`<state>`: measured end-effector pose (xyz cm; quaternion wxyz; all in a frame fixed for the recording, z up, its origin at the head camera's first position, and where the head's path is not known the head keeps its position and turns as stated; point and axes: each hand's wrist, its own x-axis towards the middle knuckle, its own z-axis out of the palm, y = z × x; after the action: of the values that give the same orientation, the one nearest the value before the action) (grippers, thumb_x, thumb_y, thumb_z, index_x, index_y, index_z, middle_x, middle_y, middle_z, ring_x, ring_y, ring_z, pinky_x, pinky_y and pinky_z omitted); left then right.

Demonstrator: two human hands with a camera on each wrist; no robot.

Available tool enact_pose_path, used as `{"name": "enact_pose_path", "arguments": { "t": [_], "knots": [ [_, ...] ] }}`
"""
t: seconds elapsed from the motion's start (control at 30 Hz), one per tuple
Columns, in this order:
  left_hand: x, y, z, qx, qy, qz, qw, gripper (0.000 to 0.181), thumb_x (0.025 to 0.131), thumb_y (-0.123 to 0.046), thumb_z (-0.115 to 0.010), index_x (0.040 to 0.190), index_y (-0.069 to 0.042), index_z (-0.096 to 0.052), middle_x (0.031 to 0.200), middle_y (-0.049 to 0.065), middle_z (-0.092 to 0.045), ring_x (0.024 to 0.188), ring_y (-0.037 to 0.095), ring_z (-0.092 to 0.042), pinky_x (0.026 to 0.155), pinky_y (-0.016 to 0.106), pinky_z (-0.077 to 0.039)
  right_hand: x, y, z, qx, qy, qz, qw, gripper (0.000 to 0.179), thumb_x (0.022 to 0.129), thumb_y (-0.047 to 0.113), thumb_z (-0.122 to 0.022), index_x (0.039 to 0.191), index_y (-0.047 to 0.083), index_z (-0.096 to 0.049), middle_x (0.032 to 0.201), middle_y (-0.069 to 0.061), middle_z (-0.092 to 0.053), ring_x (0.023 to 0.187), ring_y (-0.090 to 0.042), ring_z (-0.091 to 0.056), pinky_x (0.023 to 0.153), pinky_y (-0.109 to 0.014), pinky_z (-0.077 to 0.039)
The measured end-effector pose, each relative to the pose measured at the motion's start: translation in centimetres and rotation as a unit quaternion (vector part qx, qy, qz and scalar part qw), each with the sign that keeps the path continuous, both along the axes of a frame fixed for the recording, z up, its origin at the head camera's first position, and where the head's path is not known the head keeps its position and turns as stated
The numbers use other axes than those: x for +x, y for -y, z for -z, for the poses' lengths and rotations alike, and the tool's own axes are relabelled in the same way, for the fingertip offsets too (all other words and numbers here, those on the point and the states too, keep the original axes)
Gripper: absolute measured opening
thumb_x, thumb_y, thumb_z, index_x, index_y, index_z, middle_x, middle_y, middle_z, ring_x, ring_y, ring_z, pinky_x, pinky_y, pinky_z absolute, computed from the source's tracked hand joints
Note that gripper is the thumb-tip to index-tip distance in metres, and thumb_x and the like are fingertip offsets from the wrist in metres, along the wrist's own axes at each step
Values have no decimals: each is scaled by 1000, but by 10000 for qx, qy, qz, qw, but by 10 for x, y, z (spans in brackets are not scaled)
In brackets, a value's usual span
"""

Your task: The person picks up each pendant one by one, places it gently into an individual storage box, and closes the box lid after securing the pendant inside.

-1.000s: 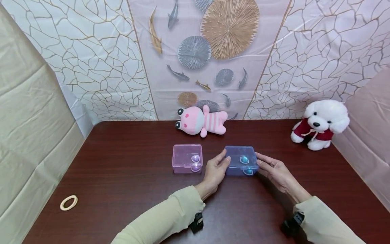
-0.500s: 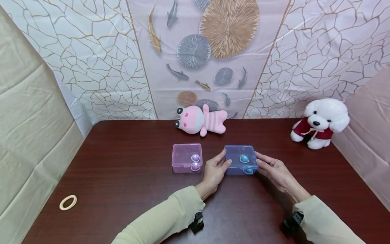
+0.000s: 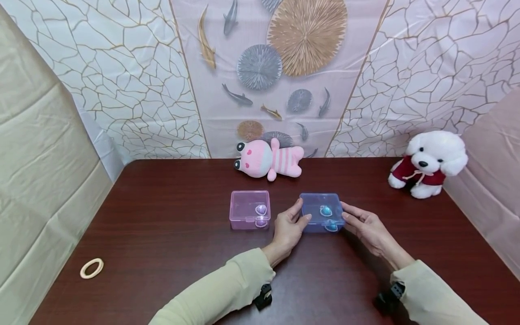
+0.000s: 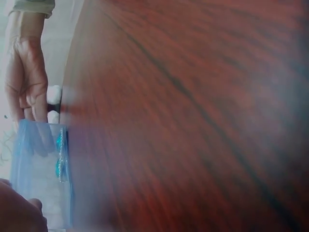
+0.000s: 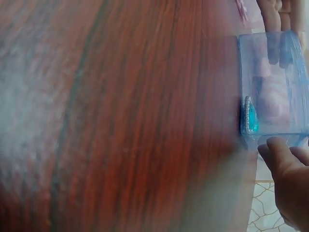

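A clear blue plastic box [image 3: 310,205] with a hinged lid, lid down, sits on the table. A teal gem trinket with a beaded edge [image 5: 253,118] lies inside. My left hand [image 3: 286,232] grips the box's left end, thumb on the front face and fingers toward the back corner. At the opposite end, the fairly straight fingers of my right hand [image 3: 371,230] touch the side. In the right wrist view, left fingers show through the blue plastic. Left of this box stands a similar pink box [image 3: 245,205], closed, holding a purple gem trinket [image 3: 261,210].
A pink striped plush frog [image 3: 268,160] lies behind the boxes. The white plush dog [image 3: 430,164] in a red top sits at the back right corner. Far left on the dark wood table [image 3: 170,216] rests a pale wooden ring [image 3: 91,268]. Patterned cloth hangs behind.
My left thumb has slid slightly rightward along the front of the blue box. Both boxes stay in place, and the right hand keeps its position.
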<state>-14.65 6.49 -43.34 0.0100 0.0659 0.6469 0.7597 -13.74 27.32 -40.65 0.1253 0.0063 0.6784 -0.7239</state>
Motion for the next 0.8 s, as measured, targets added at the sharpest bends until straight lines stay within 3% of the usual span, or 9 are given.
{"name": "enact_pose_path", "arguments": {
  "t": [0.23, 0.37, 0.53, 0.63, 0.8],
  "knots": [
    [1, 0, -1, -132, -70, -58, 9999, 49, 87, 2, -62, 132, 9, -45, 139, 21, -44, 126, 30, -44, 101, 34, -40, -1, 0, 1, 378, 76, 16, 9993, 64, 95, 19, -56, 145, -6, -23, 130, 0, -53, 104, -4, -61, 88, -21, -49],
    [0, 0, -1, -261, -117, -147, 9995, 49, 86, 1, -63, 131, 8, -47, 137, 20, -47, 124, 31, -47, 100, 35, -41, -1, 0, 2, 178, 92, -21, 9998, 66, 95, 19, -56, 145, -7, -22, 123, 6, -58, 105, -4, -60, 89, -21, -49],
    [0, 2, -4, -251, 170, -180, 9994, 50, 86, -1, -65, 133, 4, -49, 137, 16, -49, 125, 30, -47, 100, 34, -42, -3, -1, 4, -298, 90, -120, 9994, 67, 95, 13, -55, 144, -11, -16, 113, 12, -63, 104, -3, -60, 88, -20, -50],
    [-2, 3, -6, -226, 358, -174, 9989, 50, 86, -2, -64, 133, 2, -49, 137, 14, -49, 126, 27, -47, 100, 33, -42, -3, 0, 3, -310, 57, -157, 9994, 67, 95, 13, -54, 144, -12, -15, 113, 12, -62, 104, -3, -60, 88, -20, -49],
    [-4, 5, -9, -555, 350, -292, 9974, 48, 88, -6, -63, 133, -1, -50, 136, 11, -51, 125, 25, -48, 99, 30, -43, -6, 4, -1, -109, 217, -59, 9997, 66, 95, 14, -56, 145, -8, -19, 117, 11, -58, 104, -1, -59, 89, -19, -49]
  ]
}}
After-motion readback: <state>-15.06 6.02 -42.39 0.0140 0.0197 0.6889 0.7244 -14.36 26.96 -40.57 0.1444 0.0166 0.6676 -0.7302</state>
